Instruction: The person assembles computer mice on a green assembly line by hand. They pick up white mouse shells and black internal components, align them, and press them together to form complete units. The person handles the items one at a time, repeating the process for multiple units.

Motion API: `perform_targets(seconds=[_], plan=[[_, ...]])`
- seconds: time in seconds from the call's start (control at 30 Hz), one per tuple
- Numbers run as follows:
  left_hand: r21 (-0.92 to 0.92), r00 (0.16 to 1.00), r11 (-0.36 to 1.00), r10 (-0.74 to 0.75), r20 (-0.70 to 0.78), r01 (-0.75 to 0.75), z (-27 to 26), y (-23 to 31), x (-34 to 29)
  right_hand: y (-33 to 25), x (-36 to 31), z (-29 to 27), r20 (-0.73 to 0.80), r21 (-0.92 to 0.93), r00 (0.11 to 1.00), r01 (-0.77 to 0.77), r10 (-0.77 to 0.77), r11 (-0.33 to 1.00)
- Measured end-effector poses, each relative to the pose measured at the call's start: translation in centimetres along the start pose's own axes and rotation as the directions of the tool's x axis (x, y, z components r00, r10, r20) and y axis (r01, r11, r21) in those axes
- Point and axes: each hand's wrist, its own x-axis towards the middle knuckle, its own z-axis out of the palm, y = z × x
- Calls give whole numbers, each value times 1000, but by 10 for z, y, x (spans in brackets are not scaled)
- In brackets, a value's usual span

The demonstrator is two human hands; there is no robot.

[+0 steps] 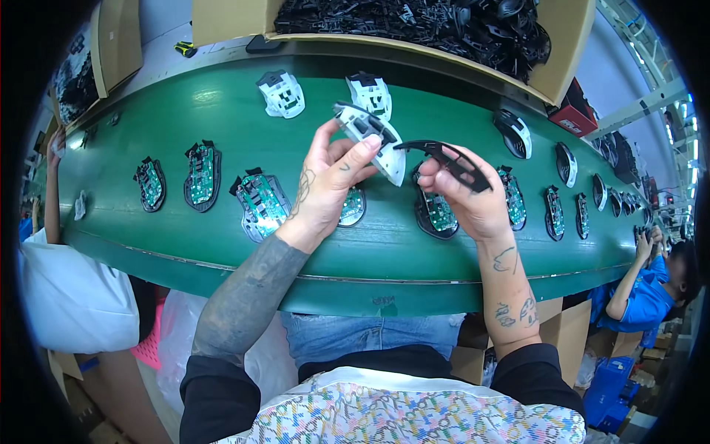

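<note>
My left hand [330,172] grips a white and black computer mouse shell [367,135], tilted, with the thumb pressed on its inner side. In my right hand [466,189] is a curved black plastic frame [451,163], pinched between thumb and fingers. One end of the frame reaches the shell's edge; whether it touches cannot be told. Under and beside my hands lie mouse bases with green circuit boards, one [261,202] left of my left wrist and one [436,213] partly hidden behind my right hand. Two white mouse shells [281,94] lie beyond my hands.
Across the green work surface [355,255] lie several more circuit-board bases [201,175] and assembled mice [512,133]. A cardboard box [566,48] of black plastic parts stands at the far side. Co-workers sit left and right, one in a blue shirt [636,296]. A yellow-black tool [186,49] lies far left.
</note>
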Motion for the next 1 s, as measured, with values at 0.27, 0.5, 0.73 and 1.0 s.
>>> perform_targets(seconds=[0.27, 0.5, 0.73, 1.0], plan=[[136, 961, 952, 275, 8, -274, 6, -6, -6, 14, 3, 4, 104, -891, 744, 365, -660, 270], [195, 952, 934, 305, -10, -298, 5, -6, -10, 5, 0, 17, 237, -906, 676, 412, -697, 92], [440, 898, 797, 437, 52, -414, -2, -7, -6, 15, 5, 17, 301, -864, 705, 487, -642, 130], [481, 934, 809, 352, 64, -337, -4, -6, -10, 25, 8, 22, 122, -839, 829, 379, -545, 390]])
